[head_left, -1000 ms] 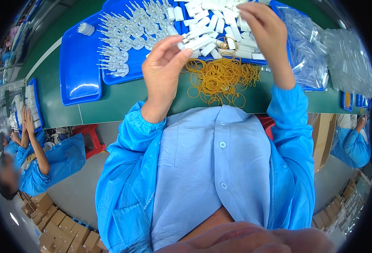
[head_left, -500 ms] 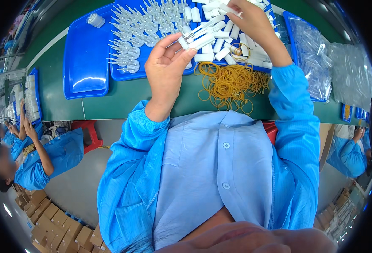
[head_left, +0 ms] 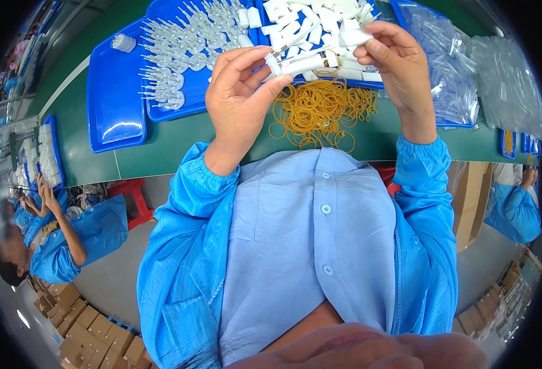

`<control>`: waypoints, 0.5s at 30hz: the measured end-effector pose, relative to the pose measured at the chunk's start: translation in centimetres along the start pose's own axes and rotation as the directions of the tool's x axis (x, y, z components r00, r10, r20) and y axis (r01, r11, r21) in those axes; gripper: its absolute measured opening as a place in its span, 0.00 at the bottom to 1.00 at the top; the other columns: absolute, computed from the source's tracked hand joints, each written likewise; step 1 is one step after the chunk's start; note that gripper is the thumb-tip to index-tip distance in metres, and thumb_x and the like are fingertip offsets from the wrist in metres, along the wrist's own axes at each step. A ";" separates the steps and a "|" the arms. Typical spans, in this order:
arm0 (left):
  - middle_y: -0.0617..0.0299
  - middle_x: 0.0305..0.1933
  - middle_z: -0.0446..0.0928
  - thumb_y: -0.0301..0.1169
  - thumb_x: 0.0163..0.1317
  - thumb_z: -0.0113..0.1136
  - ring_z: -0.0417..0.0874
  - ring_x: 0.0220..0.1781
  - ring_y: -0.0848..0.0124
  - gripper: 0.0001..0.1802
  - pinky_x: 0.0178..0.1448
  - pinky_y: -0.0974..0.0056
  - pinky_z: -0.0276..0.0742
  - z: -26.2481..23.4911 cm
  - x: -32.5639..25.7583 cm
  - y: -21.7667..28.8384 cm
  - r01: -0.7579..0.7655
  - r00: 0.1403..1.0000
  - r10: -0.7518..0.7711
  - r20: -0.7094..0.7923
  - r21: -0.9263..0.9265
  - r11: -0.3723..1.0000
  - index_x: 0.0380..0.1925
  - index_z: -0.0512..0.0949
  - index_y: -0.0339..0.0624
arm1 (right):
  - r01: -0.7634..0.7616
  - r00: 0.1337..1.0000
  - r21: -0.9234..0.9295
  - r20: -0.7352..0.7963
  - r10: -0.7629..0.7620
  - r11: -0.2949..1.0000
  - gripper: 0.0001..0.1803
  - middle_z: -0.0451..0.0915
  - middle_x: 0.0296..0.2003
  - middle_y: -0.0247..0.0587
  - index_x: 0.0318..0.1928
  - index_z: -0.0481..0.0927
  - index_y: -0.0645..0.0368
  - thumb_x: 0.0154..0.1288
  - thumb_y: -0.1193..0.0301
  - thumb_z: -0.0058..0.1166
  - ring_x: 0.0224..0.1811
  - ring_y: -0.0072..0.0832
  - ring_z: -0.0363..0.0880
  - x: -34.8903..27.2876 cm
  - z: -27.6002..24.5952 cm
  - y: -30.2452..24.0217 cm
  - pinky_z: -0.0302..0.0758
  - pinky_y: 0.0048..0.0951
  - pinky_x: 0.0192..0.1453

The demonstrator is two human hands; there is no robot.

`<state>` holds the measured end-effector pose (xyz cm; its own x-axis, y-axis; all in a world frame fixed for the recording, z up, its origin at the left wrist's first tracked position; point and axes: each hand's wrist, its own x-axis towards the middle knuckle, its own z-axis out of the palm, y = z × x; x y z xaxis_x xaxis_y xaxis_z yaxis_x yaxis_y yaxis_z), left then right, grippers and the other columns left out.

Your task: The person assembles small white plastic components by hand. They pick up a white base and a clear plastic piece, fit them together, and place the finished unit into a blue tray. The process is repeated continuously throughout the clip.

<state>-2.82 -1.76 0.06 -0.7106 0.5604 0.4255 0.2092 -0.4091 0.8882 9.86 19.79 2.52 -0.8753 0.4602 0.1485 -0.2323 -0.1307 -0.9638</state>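
Note:
My left hand (head_left: 239, 92) pinches the pale base of a pronged plastic part (head_left: 273, 64) between thumb and fingers. Thin metal rods reach out from that base to the right, and a white sleeve-like block (head_left: 305, 64) sits along the nearer side. In my right hand (head_left: 400, 64), thumb and fingertips grip another white block (head_left: 353, 38), held close to the rod ends; whether it touches them I cannot tell. Beneath both hands lies a blue tray (head_left: 182, 111) with many clear pronged parts (head_left: 188, 43) on its left and loose white blocks (head_left: 295, 18) on its right.
Yellow rubber bands (head_left: 326, 111) are heaped on the green table (head_left: 179, 138) near me. Another blue tray (head_left: 114, 92) at left has a small round white bundle (head_left: 123, 42). Clear plastic bags (head_left: 446, 67) fill a tray at right. A co-worker (head_left: 80, 227) sits at far left.
My right hand has come toward me from the pile of white blocks, bringing a white block near the part in my left hand. The left hand stays almost where it was.

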 end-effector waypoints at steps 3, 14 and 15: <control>0.56 0.54 0.66 0.08 0.50 0.63 0.76 0.57 0.62 0.24 0.63 0.57 0.78 0.3 -0.1 -0.2 -0.050 0.995 0.046 0.091 0.047 0.998 0.49 0.73 0.29 | -0.012 1.000 0.009 0.006 0.012 1.000 0.15 0.81 0.35 0.40 0.53 0.77 0.65 0.66 0.73 0.55 0.35 0.22 0.81 -0.4 -1.2 0.6 0.80 0.23 0.41; 0.56 0.51 0.69 0.13 0.48 0.68 0.78 0.55 0.66 0.22 0.60 0.62 0.81 0.4 0.2 -0.3 -0.078 0.996 0.072 0.061 0.100 0.992 0.46 0.77 0.32 | -0.019 0.998 -0.138 0.055 0.027 0.990 0.14 0.81 0.36 0.38 0.51 0.78 0.64 0.65 0.77 0.54 0.34 0.20 0.79 -0.3 -1.9 0.0 0.77 0.21 0.39; 0.56 0.51 0.69 0.13 0.48 0.69 0.78 0.55 0.66 0.22 0.60 0.63 0.81 0.3 0.2 -0.4 -0.081 0.995 0.075 0.058 0.114 0.990 0.46 0.77 0.32 | -0.021 0.998 -0.153 0.053 0.030 0.988 0.14 0.81 0.37 0.39 0.51 0.79 0.63 0.65 0.78 0.53 0.35 0.20 0.79 -0.2 -2.3 0.4 0.77 0.21 0.40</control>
<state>-2.85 -1.32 -0.17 -0.6524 0.5692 0.5004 0.3419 -0.3683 0.8646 10.94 21.65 1.59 -0.9031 0.4089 0.1313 -0.1460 -0.0047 -0.9893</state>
